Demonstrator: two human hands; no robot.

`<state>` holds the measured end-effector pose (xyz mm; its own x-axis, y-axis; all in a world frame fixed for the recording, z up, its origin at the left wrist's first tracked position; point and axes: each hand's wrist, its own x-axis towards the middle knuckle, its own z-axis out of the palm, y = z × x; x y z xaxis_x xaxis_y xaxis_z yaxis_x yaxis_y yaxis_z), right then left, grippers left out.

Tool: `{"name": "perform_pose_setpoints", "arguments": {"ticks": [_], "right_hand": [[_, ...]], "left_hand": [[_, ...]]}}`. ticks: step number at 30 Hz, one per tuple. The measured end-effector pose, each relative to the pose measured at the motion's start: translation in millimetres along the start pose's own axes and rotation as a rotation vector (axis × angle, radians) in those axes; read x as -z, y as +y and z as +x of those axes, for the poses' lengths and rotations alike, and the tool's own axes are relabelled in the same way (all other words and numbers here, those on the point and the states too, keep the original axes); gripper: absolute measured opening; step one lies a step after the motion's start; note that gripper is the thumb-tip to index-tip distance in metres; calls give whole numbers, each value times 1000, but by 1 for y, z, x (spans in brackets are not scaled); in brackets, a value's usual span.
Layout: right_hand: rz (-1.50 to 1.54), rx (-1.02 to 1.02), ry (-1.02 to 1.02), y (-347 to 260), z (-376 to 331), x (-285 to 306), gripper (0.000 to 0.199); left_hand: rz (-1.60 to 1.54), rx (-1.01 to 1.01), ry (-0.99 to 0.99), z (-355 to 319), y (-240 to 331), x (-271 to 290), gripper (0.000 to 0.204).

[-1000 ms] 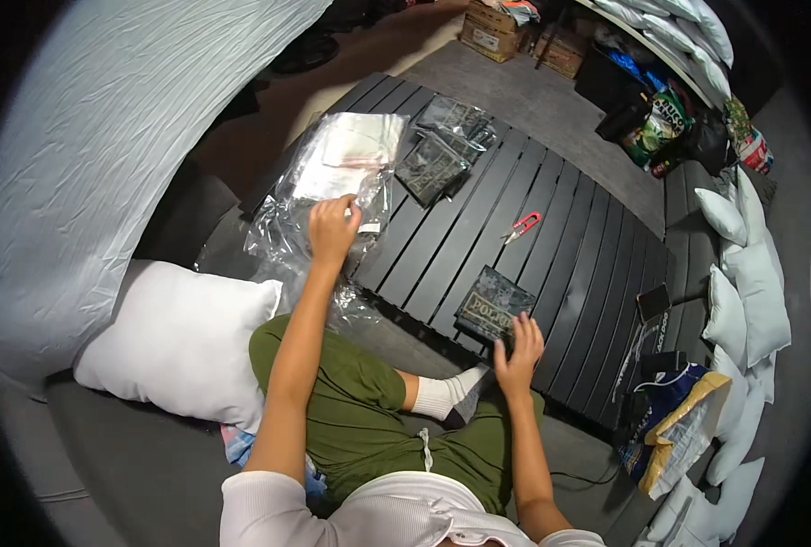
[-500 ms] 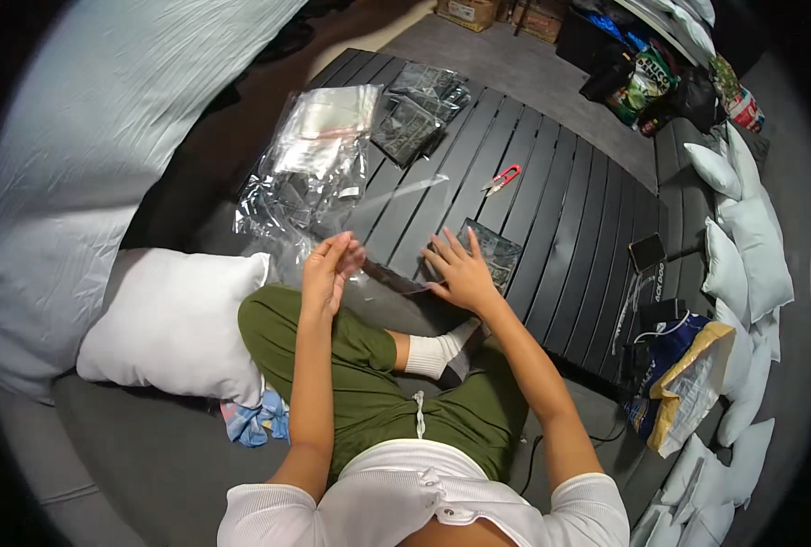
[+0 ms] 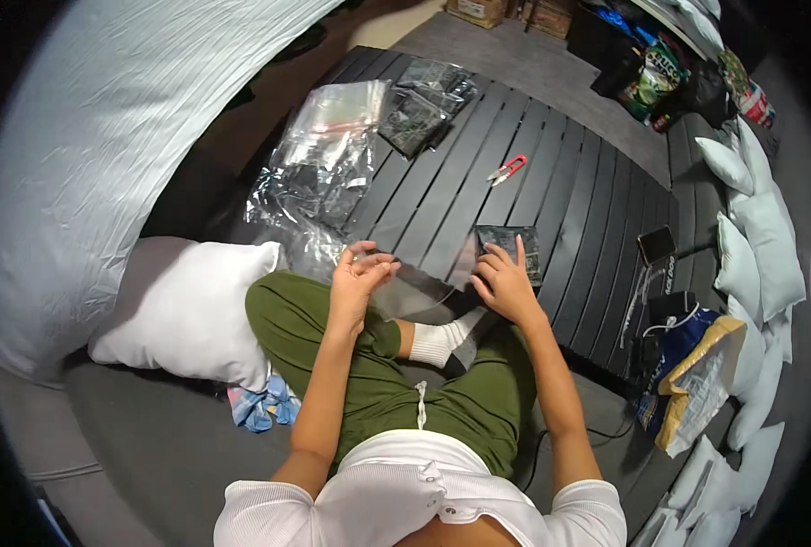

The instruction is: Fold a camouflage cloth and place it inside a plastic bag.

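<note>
My left hand is raised above my folded legs, thumb and fingers pinched on a clear plastic bag. The see-through bag stretches toward my right hand and is hard to make out. My right hand curls its fingers over the near-left edge of a dark, patterned flat square piece at the table's near edge. Its index finger lies stretched along the top. Whether the piece is partly inside the bag, I cannot tell.
A stack of clear bags lies on the slatted black table, beside several packed dark pieces. Red thread snips rest farther back. A phone and a blue-yellow bag are right; a white pillow is left.
My right hand has gone from fingers spread beside the dark piece to curling over its edge. The clear bag has dropped lower between my hands, and my left fingers have turned inward.
</note>
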<state>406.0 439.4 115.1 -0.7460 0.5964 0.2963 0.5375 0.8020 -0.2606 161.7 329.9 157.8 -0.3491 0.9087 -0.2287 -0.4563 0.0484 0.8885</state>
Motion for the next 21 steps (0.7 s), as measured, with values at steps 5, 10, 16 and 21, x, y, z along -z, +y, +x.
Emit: {"name": "perform_pose_setpoints", "arguments": {"ticks": [5,10,16,21], "right_hand": [[437,-433,604,-51,-22,37,18],[847,-553,979,-92,-44,48,32],[671,-588,1214,-77,-96,98,17],[658,-553,616,-86,-106,127,13]], "left_hand": [[117,-75,-31,-7,-15,-46,38],[61,-36,-87,-12,-37,-62,39],[133,152,-131,-32,-42,-76,17],[46,402,-233,-52,-37,-85,24]]}}
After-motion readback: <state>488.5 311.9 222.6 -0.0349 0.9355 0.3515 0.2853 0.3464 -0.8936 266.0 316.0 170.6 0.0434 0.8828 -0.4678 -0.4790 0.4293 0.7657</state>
